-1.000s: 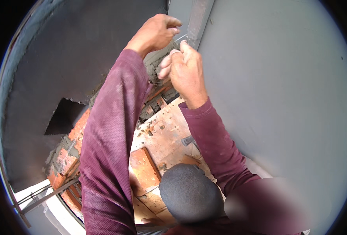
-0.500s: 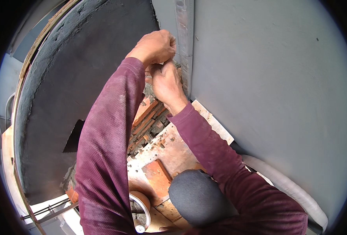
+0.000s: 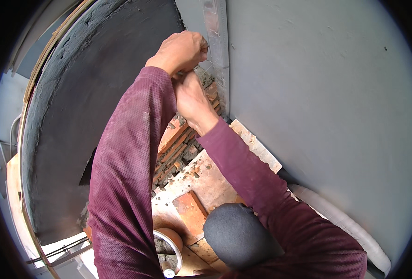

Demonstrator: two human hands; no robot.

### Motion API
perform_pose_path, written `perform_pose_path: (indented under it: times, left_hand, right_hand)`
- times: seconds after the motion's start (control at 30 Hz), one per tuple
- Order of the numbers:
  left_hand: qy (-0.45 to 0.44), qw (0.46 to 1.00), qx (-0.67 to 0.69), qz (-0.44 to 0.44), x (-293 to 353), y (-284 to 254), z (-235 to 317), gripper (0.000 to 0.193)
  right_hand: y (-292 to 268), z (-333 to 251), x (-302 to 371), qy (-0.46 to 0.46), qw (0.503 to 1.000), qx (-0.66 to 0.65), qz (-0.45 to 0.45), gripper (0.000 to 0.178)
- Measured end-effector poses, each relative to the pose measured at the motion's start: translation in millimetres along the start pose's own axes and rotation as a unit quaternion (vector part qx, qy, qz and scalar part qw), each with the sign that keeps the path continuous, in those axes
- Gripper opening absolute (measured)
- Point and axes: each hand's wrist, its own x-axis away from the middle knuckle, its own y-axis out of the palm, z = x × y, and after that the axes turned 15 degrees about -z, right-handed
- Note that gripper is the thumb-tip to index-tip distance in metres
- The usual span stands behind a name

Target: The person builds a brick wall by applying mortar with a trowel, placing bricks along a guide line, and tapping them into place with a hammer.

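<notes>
My left hand [image 3: 180, 50] is closed in a fist, knuckles up, beside the upright pale strip [image 3: 219, 58] between the two grey walls. Whatever it grips is too small or too hidden to name. Just below it, my right hand [image 3: 194, 102] is closed too, its fingers curled in under my left wrist. What it holds, if anything, does not show. Beneath both hands runs a rough stack of orange bricks [image 3: 171, 144] with grey mortar, partly covered by my left sleeve.
A mortar-spattered board [image 3: 210, 174] lies below the brickwork, with a loose brick [image 3: 190, 211] on it. Near my left forearm stands a bucket [image 3: 179, 253] of mortar. Dark plaster [image 3: 94, 83] rises left, a smooth grey wall [image 3: 327, 93] right. My knee [image 3: 236, 237] is bent in front.
Both hands have shifted slightly up and left. My right hand's fingers have slipped further out of sight under the left wrist, and more brickwork shows beside it.
</notes>
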Motion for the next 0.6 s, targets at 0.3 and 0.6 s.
perform_pose_path:
  times: [0.3,0.6]
  left_hand:
    - [0.096,0.975,-0.043,0.194,-16,24,-27,0.017]
    - [-0.011,0.957,0.069,0.280,-3,38,-2,0.012]
  right_hand:
    - [-96,-19,43,-0.070,0.887,0.409,0.201,0.030]
    - [-82,-17,31,-0.090,0.888,0.387,0.230,0.025]
